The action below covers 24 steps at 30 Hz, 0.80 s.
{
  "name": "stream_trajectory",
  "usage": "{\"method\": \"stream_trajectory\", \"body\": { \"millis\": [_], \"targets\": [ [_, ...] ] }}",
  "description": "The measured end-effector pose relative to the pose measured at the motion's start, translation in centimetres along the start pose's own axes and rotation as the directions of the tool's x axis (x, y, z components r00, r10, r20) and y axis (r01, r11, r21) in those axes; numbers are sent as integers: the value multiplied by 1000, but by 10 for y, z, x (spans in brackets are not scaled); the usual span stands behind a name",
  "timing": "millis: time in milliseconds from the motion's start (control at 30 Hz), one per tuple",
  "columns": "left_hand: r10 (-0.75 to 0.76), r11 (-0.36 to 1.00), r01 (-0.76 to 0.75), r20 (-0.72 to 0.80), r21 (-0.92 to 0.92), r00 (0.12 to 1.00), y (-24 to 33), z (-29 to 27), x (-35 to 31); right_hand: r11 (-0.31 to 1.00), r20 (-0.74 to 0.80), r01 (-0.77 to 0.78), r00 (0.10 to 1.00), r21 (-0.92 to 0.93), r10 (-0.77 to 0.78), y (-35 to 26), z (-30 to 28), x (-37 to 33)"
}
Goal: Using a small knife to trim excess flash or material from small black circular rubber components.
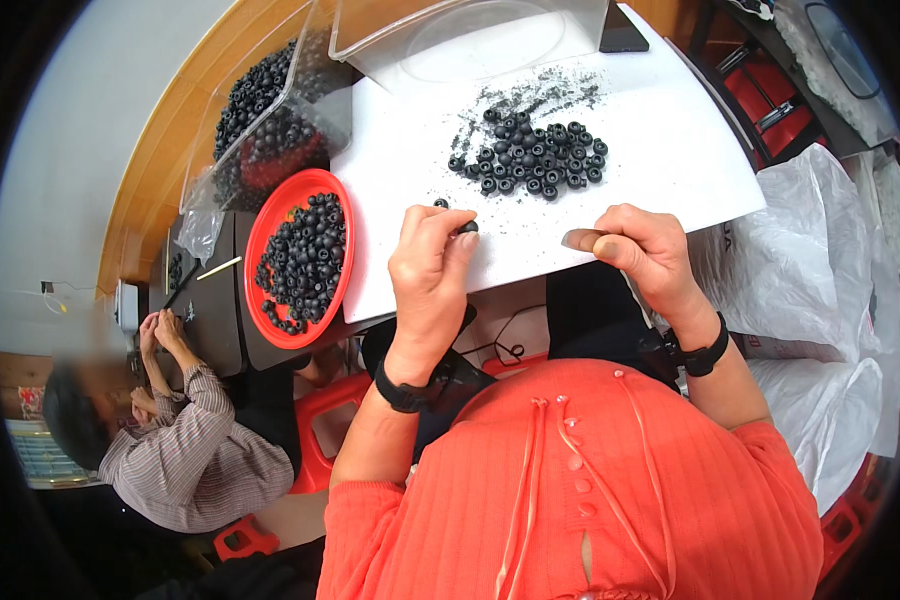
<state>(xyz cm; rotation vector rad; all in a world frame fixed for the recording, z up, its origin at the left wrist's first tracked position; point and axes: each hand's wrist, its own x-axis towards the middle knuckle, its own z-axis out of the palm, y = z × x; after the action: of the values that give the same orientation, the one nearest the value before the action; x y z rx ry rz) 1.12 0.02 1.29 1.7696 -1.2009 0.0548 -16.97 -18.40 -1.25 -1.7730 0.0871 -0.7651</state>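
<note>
My left hand (430,255) is closed in a pinch on a small black ring-shaped part (468,227), held above the near edge of a white sheet (670,170). To the right, my right hand (647,250) grips a small flat blade (581,239), its end pointing left toward the black part. The two hands are apart. Beyond them lies a loose pile of round black parts (535,155) with holes, surrounded by dark shavings (540,92). One single black part (440,203) rests just past my left fingers.
A red bowl (345,240) of black parts stands left of the sheet. Behind it is a see-through bin (305,80) heaped with more. Another see-through bin (385,50) sits at the far edge. A co-worker (195,440) works at the left; white plastic bags (790,260) hang at the right.
</note>
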Motion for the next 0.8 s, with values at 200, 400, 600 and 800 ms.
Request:
{"method": "stream_trajectory", "body": {
  "millis": [200,400,600,800],
  "targets": [
    [-288,658,323,169,-680,943,1,-10,-9,996,-20,-23,1000,-84,21,-7,3,3],
    [-298,393,364,258,-844,919,-4,-12,-13,987,-61,-95,994,-132,88,-17,12,6],
    [-285,285,370,291,-884,914,-8,-9,-15,966,-35,-87,996,-243,81,-26,22,21],
    [-319,267,396,307,-879,897,1,-8,-14,932,-21,-61,998,-356,58,-28,40,28]
  ]
}}
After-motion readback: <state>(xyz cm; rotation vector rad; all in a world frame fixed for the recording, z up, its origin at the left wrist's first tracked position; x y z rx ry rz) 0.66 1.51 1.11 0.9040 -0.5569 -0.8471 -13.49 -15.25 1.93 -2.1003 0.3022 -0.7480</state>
